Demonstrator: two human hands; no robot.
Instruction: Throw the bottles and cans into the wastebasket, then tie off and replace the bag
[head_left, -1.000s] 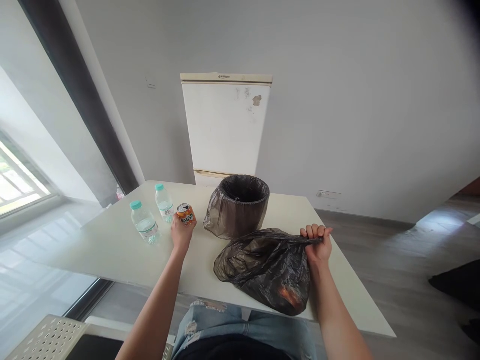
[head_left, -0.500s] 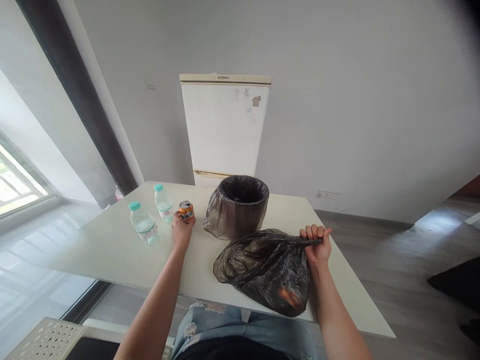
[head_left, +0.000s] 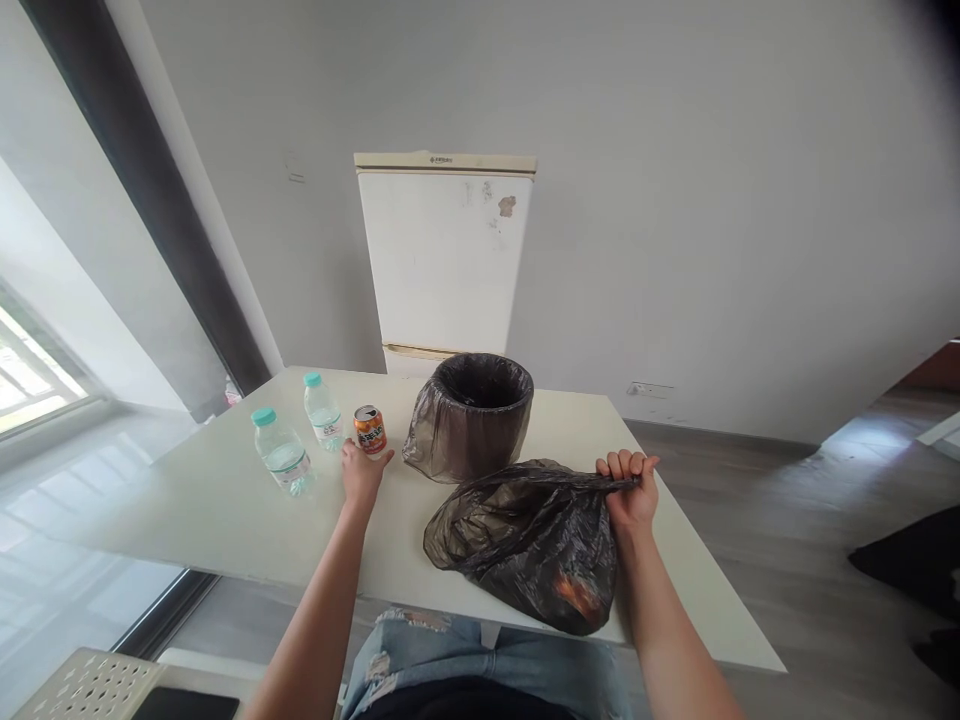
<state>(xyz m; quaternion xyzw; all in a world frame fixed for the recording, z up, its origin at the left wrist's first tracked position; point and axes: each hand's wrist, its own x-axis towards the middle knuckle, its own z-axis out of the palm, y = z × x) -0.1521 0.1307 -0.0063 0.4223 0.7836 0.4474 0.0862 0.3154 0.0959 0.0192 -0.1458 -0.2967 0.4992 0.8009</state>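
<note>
An orange drink can (head_left: 370, 428) stands upright on the white table (head_left: 360, 555). Just on the near side of it is my left hand (head_left: 361, 475), its thumb and fingers spread and not wrapped round the can. My right hand (head_left: 631, 490) is closed in a fist round the gathered edge of a dark, see-through garbage bag (head_left: 525, 550). The bag sags onto the table's near edge, and something orange shows through its bottom. Behind it stands a round trash bin (head_left: 480, 440) lined with another dark bag.
Two clear plastic bottles with green caps stand left of the can: a nearer bottle (head_left: 285, 458) and a farther bottle (head_left: 322, 415). A white refrigerator (head_left: 446, 260) is against the wall beyond the table. At the lower left lies a dark phone-like slab (head_left: 184, 705).
My left hand has loosened from the can and drawn back slightly towards me, leaving it standing. My right hand keeps its hold on the bag.
</note>
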